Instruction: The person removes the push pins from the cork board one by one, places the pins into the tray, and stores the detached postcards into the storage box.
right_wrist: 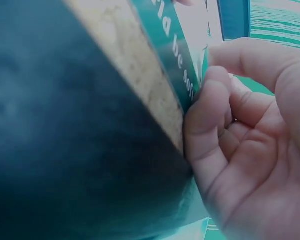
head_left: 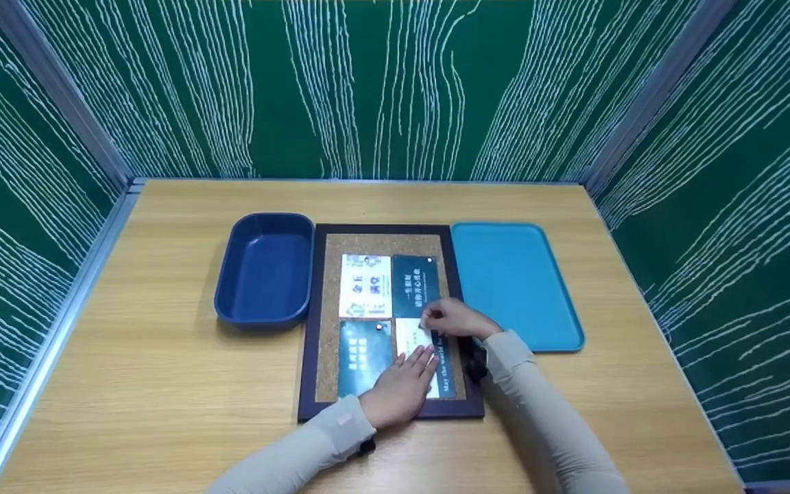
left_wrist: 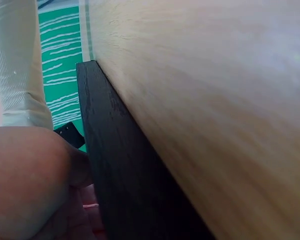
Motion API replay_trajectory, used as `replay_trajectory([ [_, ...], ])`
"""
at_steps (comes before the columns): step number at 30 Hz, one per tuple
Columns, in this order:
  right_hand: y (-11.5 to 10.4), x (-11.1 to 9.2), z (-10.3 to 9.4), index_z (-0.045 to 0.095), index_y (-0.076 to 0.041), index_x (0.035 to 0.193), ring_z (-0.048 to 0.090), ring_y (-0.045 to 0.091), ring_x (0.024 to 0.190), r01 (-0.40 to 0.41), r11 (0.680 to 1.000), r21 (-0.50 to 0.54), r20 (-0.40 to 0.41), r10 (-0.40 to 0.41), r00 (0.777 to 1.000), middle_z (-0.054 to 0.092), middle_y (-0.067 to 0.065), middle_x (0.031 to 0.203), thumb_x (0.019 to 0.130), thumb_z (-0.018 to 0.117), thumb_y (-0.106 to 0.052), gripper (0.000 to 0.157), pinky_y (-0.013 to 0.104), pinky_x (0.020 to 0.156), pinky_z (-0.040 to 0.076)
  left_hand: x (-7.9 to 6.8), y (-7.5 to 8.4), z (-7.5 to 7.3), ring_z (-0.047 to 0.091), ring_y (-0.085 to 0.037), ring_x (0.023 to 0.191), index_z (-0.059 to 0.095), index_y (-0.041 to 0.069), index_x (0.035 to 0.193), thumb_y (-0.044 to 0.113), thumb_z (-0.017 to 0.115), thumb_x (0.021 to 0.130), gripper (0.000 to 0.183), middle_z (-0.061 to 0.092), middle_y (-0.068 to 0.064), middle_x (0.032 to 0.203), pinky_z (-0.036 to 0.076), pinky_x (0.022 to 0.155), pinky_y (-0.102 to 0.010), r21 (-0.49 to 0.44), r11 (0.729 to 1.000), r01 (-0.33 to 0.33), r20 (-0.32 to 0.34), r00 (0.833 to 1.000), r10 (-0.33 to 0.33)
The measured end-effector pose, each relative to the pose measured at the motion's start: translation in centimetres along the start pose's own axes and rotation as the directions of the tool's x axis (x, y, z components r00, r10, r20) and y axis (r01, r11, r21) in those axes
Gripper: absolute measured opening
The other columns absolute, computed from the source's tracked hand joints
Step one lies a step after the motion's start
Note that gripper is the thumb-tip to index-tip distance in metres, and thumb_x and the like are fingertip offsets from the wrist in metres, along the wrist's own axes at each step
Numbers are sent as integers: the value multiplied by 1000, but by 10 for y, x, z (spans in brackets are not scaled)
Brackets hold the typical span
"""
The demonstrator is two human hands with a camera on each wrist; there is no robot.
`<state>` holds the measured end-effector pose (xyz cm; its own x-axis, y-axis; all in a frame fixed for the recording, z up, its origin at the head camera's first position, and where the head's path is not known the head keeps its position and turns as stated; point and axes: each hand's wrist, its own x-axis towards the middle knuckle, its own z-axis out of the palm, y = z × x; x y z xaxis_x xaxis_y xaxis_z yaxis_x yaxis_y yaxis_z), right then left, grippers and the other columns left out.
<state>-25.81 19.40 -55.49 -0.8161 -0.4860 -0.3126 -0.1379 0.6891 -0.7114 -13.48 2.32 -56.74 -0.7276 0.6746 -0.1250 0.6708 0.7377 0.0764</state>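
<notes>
On a dark-framed cork board (head_left: 330, 343) lie several printed cards. My left hand (head_left: 400, 385) rests with straight fingers on the lower right card (head_left: 409, 335), which is white with a dark green lettered strip (head_left: 444, 370). At that card's top edge, the thumb and index finger of my right hand (head_left: 457, 318) pinch a small pushpin, mostly hidden by the fingertips. In the right wrist view the right hand (right_wrist: 255, 145) is curled close over the green strip. The left wrist view shows the board's dark frame (left_wrist: 125, 160) beside part of the left hand (left_wrist: 27, 175).
Pinned above and beside it are a white card (head_left: 365, 285), a dark green card (head_left: 414, 278) and a teal card (head_left: 361, 357). A deep blue tray (head_left: 223, 291) stands left of the board, a flat light-blue tray (head_left: 515, 288) right. Green patterned panels (head_left: 402, 89) enclose the wooden table (head_left: 162, 384).
</notes>
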Motion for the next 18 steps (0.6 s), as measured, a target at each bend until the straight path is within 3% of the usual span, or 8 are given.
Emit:
replay_trajectory([
  [8, 1, -1, -1, 67, -11, 86, 55, 12, 63, -12, 1000, 7, 5, 12, 1000, 62, 1, 78, 93, 57, -18, 14, 24, 56, 47, -2, 1, -5, 27, -23, 146, 35, 7, 149, 25, 37, 104, 48, 28, -10, 157, 33, 115, -40, -30, 1000, 0, 5, 1000, 1],
  [18, 2, -2, -2, 68, -9, 86, 51, 9, 56, 54, 998, 12, 9, -54, 998, 61, 0, 74, 93, 56, -14, 15, 22, 52, 45, 0, -1, 1, 26, -21, 146, 36, 7, 149, 25, 32, 105, 47, 29, -10, 157, 33, 116, -37, -17, 1000, 8, 2, 1000, -8],
])
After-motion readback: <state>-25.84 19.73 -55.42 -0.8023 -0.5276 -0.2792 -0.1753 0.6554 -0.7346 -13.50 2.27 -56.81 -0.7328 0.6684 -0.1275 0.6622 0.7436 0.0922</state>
